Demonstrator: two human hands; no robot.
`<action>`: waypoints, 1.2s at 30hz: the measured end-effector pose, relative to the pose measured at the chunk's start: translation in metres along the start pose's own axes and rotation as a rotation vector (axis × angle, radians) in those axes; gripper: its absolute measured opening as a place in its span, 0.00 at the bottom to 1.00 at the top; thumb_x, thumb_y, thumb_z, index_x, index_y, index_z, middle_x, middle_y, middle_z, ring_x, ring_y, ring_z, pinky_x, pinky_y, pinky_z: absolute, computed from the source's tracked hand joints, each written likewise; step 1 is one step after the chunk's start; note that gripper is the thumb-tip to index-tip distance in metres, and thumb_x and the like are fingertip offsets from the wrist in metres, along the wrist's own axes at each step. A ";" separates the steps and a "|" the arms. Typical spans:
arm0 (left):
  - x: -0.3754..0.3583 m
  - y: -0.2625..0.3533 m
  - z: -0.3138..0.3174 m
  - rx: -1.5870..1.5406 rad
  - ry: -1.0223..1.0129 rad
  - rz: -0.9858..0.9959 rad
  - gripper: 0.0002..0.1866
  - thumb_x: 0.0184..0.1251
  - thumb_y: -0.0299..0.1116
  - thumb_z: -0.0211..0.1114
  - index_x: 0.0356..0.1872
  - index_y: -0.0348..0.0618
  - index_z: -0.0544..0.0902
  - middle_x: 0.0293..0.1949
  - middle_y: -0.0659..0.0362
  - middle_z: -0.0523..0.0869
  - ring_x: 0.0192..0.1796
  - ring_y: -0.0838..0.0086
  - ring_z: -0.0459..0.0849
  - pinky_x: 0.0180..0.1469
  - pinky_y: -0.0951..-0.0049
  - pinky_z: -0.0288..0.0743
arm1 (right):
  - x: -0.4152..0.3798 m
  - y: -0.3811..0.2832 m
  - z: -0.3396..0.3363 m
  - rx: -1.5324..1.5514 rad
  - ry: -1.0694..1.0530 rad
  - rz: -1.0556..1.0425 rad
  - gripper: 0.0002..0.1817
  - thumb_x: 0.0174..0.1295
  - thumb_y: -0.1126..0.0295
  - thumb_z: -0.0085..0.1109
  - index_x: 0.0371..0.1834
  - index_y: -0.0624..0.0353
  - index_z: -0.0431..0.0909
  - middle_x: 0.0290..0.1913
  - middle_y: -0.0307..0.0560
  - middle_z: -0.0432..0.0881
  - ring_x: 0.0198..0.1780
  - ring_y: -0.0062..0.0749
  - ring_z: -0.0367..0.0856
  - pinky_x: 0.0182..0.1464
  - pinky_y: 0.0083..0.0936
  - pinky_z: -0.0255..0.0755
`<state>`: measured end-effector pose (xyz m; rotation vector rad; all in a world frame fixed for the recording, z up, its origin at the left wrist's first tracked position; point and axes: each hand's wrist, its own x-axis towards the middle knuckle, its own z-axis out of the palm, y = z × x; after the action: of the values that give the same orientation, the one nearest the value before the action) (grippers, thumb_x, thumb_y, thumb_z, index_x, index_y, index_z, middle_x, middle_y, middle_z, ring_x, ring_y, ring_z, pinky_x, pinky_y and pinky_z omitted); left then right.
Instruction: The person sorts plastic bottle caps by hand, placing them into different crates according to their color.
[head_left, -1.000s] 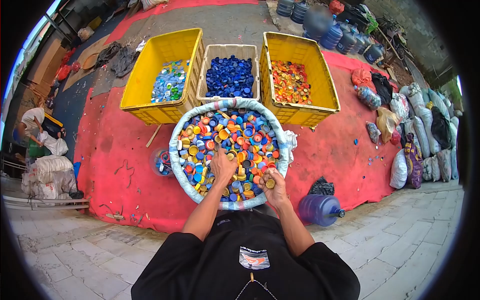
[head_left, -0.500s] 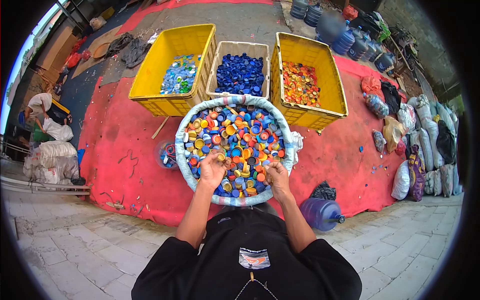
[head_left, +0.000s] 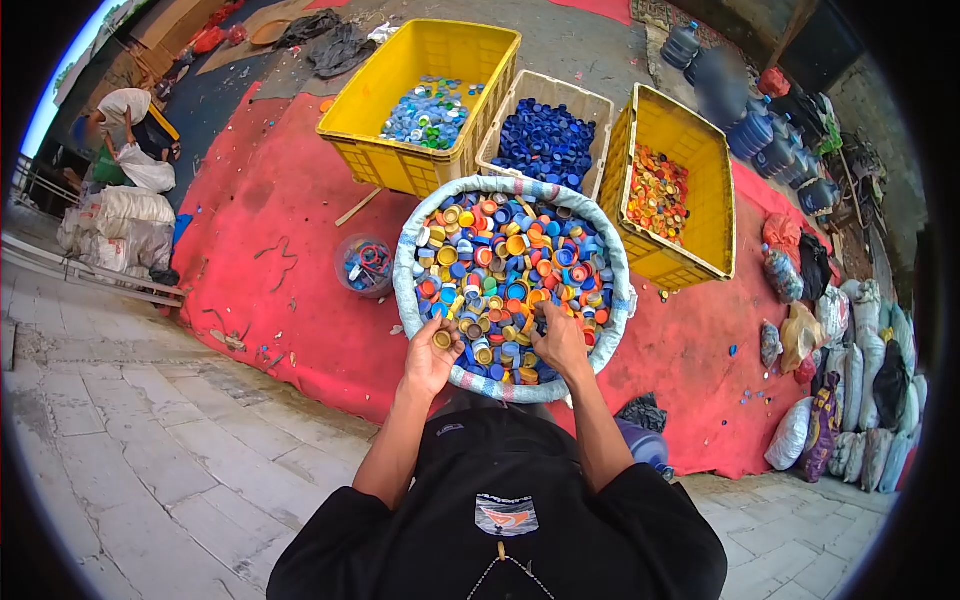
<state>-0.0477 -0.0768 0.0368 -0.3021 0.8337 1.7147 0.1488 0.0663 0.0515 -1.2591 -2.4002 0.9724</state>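
A round basket with a pale cloth rim (head_left: 408,290) stands before me, filled with mixed bottle caps (head_left: 515,245). Over its near left edge, my left hand (head_left: 432,360) is turned palm up, its fingers curled round a gold cap (head_left: 442,340). My right hand (head_left: 560,338) reaches down among the caps at the near right; its fingertips are bent together, and what they hold is too small to tell. Beyond the basket, a yellow crate (head_left: 385,160) has light blue and green caps, a white crate (head_left: 492,140) dark blue caps, and another yellow crate (head_left: 700,190) red and orange caps.
A small clear tub (head_left: 364,265) sits left of the basket on the red mat (head_left: 270,210). A large blue bottle (head_left: 643,442) lies at the near right. Filled sacks (head_left: 845,380) line the right side. Another person (head_left: 126,110) bends over a white sack at the far left.
The view has turned, so the crates and basket appear further right. My left hand has drawn back to the basket's near left edge. My right hand has moved inward over the caps.
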 end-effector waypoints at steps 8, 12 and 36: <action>-0.013 -0.007 0.003 0.282 0.015 0.098 0.06 0.67 0.34 0.65 0.39 0.46 0.79 0.33 0.66 0.80 0.33 0.81 0.79 0.36 0.76 0.75 | -0.003 -0.002 0.003 -0.112 -0.064 -0.032 0.24 0.51 0.75 0.60 0.55 0.59 0.71 0.45 0.59 0.82 0.43 0.60 0.81 0.41 0.49 0.75; -0.013 -0.016 0.019 0.613 0.043 0.157 0.10 0.63 0.34 0.71 0.40 0.43 0.79 0.32 0.67 0.80 0.30 0.85 0.74 0.32 0.82 0.69 | -0.006 0.007 0.008 -0.130 0.010 -0.128 0.24 0.52 0.77 0.56 0.56 0.58 0.70 0.44 0.58 0.82 0.38 0.59 0.82 0.38 0.49 0.76; 0.003 -0.065 0.037 1.820 -0.006 0.611 0.21 0.54 0.32 0.72 0.48 0.38 0.78 0.45 0.47 0.86 0.46 0.49 0.85 0.46 0.54 0.78 | -0.040 0.029 -0.018 1.458 0.059 0.279 0.30 0.52 0.73 0.59 0.62 0.61 0.68 0.46 0.46 0.78 0.36 0.25 0.77 0.41 0.30 0.74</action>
<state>0.0194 -0.0435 0.0377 1.2685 2.2004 0.8005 0.1998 0.0535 0.0486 -0.8924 -0.8440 2.0589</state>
